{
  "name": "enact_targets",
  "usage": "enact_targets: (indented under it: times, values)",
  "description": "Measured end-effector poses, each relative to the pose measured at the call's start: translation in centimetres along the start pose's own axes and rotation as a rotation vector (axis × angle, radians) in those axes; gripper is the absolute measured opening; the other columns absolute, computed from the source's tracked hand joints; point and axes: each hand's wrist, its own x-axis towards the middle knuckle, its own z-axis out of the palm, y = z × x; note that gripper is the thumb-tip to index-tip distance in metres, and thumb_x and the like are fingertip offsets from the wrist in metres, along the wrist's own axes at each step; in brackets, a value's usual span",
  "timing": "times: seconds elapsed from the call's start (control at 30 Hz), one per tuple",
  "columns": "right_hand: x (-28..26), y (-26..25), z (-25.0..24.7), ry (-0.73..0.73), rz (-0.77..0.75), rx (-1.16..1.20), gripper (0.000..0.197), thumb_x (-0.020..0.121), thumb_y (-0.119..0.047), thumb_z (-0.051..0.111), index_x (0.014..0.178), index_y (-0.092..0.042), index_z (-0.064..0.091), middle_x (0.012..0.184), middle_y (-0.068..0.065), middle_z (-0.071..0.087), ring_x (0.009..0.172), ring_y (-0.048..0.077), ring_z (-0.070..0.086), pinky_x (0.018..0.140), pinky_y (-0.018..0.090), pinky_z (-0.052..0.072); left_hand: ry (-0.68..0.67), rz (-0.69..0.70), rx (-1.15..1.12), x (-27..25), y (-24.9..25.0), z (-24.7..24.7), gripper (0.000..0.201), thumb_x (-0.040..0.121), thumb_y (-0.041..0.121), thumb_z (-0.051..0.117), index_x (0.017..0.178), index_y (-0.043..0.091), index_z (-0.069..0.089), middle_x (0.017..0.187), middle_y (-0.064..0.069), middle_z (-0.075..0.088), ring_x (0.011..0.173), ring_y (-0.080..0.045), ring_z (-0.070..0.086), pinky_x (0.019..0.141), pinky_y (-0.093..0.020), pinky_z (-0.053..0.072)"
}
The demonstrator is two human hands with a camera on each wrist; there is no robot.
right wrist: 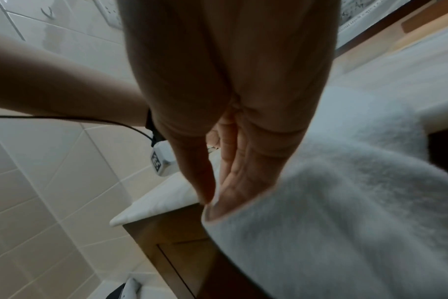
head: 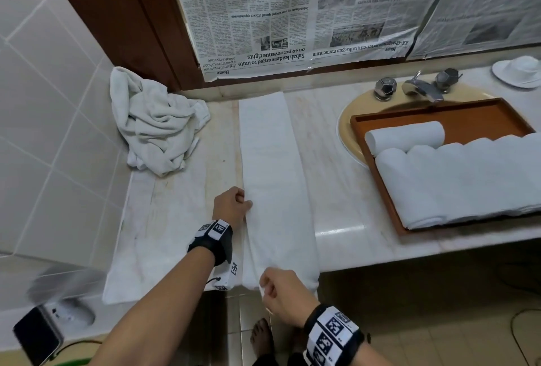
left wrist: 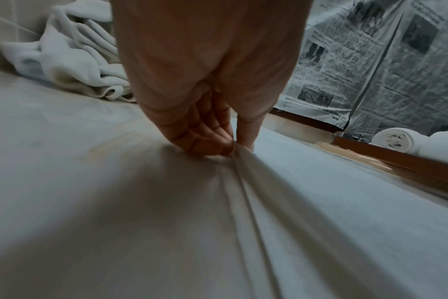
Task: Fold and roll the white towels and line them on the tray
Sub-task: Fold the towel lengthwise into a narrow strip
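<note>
A long white towel folded into a narrow strip [head: 269, 166] lies on the marble bench [head: 336, 160], its long axis running from the front edge to the back wall. The right hand [head: 282, 297], nearer the overhanging front end, pinches its corner; the left hand [head: 232, 204] pinches the strip's left edge. Rolled white towels [head: 456, 178] fill the brown wooden tray [head: 380, 172] at the bench's right end.

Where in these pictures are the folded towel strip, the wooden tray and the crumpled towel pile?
folded towel strip [head: 269, 157]: head view, middle of its flat top.
wooden tray [head: 480, 119]: head view, bare floor behind the rolled towels.
crumpled towel pile [head: 152, 125]: head view, centre of the heap.
</note>
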Motion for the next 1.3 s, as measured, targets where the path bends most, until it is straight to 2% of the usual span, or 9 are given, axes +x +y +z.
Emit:
enact_targets:
  times: [0.13,0.23,0.33,0.47,0.67,0.8,0.93,1.1,1.3]
  values:
    - [-0.5,0.2,-0.8,0.023,-0.004,0.023,0.019,0.092,-0.025,0.056,0.11,-0.021,0.062,0.1,-0.003,0.063,0.09,0.011,0.061,0.087,0.03,0.053,-0.005,0.02,0.013,-0.5,0.0,0.1,0.02,0.086,0.021,0.073,0.099,0.009,0.065,0.084,-0.001,0.064,0.082,-0.018,0.058,0.074,-0.022,0.04]
    - [0.3,0.3,-3.3,0.333,0.01,0.007,0.023,0.097,-0.03,0.054,0.118,-0.022,0.056,0.109,-0.008,0.055,0.094,0.005,0.055,0.086,0.019,0.045,-0.04,0.018,0.061,-1.7,-0.4,-0.1,0.019,0.086,0.025,0.072,0.096,0.01,0.064,0.084,0.0,0.063,0.083,-0.016,0.056,0.071,-0.023,0.037]
    - [2.0,1.8,-6.0,0.551,0.123,-0.125,0.03,0.098,-0.031,0.052,0.124,-0.015,0.05,0.119,0.001,0.047,0.105,0.016,0.051,0.088,0.024,0.043,-0.065,0.031,0.119,-3.5,-1.1,-0.1,0.018,0.087,0.026,0.07,0.091,0.01,0.062,0.081,0.001,0.06,0.079,-0.015,0.054,0.067,-0.023,0.036]
    - [3.9,2.9,-6.9,0.516,0.293,-0.19,0.028,0.1,-0.03,0.051,0.115,-0.006,0.05,0.116,0.009,0.051,0.103,0.023,0.053,0.083,0.028,0.042,-0.091,0.021,0.207,-4.7,-1.0,0.7,0.022,0.091,0.028,0.064,0.086,0.01,0.054,0.082,-0.002,0.056,0.076,-0.017,0.052,0.062,-0.026,0.035]
    - [4.8,3.0,-8.5,0.555,0.281,-0.087,0.009,0.097,-0.014,0.055,0.091,-0.007,0.054,0.095,0.01,0.059,0.09,0.029,0.055,0.073,0.032,0.038,-0.217,-0.082,0.292,-3.2,0.1,0.8,0.02,0.091,0.023,0.057,0.084,0.008,0.047,0.097,-0.015,0.057,0.083,-0.029,0.056,0.061,-0.028,0.037]
    - [4.5,3.4,-9.0,0.585,0.298,0.004,0.016,0.094,-0.017,0.061,0.085,-0.009,0.051,0.083,0.007,0.058,0.08,0.027,0.054,0.068,0.033,0.039,-0.192,-0.046,0.226,-3.8,0.0,0.7,0.021,0.095,0.026,0.056,0.087,0.008,0.048,0.094,-0.01,0.056,0.08,-0.022,0.049,0.065,-0.029,0.038]
    - [2.7,3.7,-8.0,0.563,0.324,-0.006,0.015,0.091,-0.022,0.063,0.09,-0.012,0.052,0.084,0.002,0.053,0.075,0.016,0.05,0.062,0.024,0.035,-0.167,-0.014,0.104,-6.2,-1.6,0.3,0.031,0.09,0.041,0.065,0.092,0.011,0.06,0.09,-0.002,0.063,0.08,-0.016,0.057,0.071,-0.029,0.046]
    - [-1.0,4.9,-5.9,0.514,0.371,-0.017,0.018,0.091,-0.026,0.065,0.1,-0.017,0.053,0.095,0.0,0.056,0.089,0.016,0.056,0.08,0.027,0.047,-0.208,-0.028,0.107,-10.2,-3.5,0.2,0.026,0.084,0.043,0.07,0.091,0.018,0.065,0.086,0.004,0.065,0.081,-0.013,0.062,0.077,-0.029,0.052]
    - [-1.2,4.9,-5.0,0.539,0.299,-0.024,0.013,0.092,-0.025,0.063,0.089,-0.014,0.058,0.084,-0.001,0.058,0.08,0.016,0.057,0.078,0.034,0.051,-0.175,0.009,0.156,-12.2,-3.4,1.4,0.016,0.088,0.032,0.063,0.087,0.016,0.065,0.083,0.001,0.065,0.081,-0.018,0.061,0.075,-0.033,0.052]
